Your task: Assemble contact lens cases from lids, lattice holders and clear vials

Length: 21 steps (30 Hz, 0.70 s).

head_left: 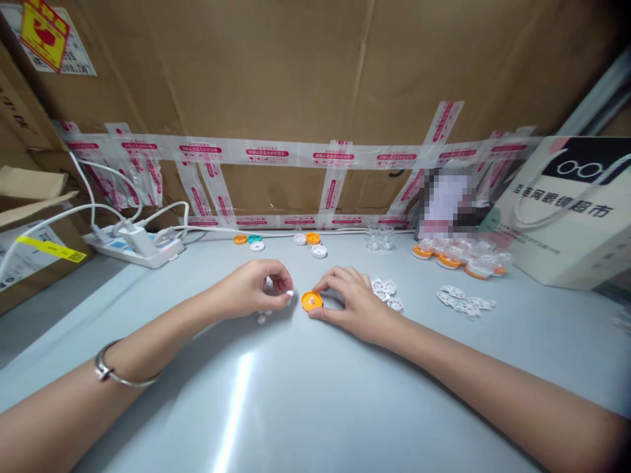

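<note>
My right hand (352,301) grips the rim of a round orange plastic base (310,302) between thumb and fingers; a small white post stands at its centre. To the left of it, my left hand (263,286) pinches a small white plastic piece (289,293), held just apart from the orange base. Beneath the left hand a few small white parts (262,318) lie on the table, partly hidden by the fingers. Behind my right wrist sits a group of white wheel-like pieces (387,293).
Orange, teal and white discs (240,240) lie at the back, beside clear cups (379,238). Orange-based clear assemblies (461,255) and flat white pieces (464,302) are at right, near a paper bag (566,217). A power strip (135,246) with cables stands at left; large cardboard (276,79) backs the table.
</note>
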Available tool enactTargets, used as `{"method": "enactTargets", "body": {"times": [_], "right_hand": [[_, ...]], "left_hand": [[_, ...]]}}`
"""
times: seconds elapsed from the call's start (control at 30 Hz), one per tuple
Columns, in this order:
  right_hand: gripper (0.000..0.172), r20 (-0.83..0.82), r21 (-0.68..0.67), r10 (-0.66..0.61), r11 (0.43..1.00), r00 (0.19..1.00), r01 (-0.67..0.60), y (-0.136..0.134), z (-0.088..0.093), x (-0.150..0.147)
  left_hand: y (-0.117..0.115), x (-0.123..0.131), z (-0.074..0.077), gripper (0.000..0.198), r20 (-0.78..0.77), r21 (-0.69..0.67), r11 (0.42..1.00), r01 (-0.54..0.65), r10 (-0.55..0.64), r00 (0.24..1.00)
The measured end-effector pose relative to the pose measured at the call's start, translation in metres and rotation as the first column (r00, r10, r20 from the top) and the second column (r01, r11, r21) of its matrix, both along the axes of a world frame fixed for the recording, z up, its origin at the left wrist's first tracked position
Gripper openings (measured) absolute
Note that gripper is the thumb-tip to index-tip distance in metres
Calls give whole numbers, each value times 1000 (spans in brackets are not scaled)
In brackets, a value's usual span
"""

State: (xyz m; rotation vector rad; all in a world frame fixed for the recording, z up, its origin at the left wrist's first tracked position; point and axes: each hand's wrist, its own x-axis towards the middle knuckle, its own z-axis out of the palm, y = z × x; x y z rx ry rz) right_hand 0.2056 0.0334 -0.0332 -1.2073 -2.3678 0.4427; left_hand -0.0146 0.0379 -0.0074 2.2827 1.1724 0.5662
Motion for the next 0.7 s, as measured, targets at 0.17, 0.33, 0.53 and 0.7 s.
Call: {"method": "enactTargets", "body": {"times": [0.17, 0.33, 0.53, 0.7], "right_hand": [[30, -11, 19, -13, 1000, 1000, 13, 2, -2, -1], [30, -25, 21, -9, 1000, 1000, 10, 2, -3, 0], [31, -29, 24, -10, 1000, 1000, 11, 2, -3, -1], [28, -29, 6, -22, 1000, 999, 23, 1, -1, -1]], "left_hand": [[-2, 15, -4, 13, 32, -23, 998, 50, -49, 998], [-2, 21, -4, 19, 40, -84, 996, 25, -22, 999], [-1, 25, -8, 24, -7, -147, 988, -43, 42, 999], [-4, 26, -1, 21, -29, -69, 996, -57, 55, 998]]}}
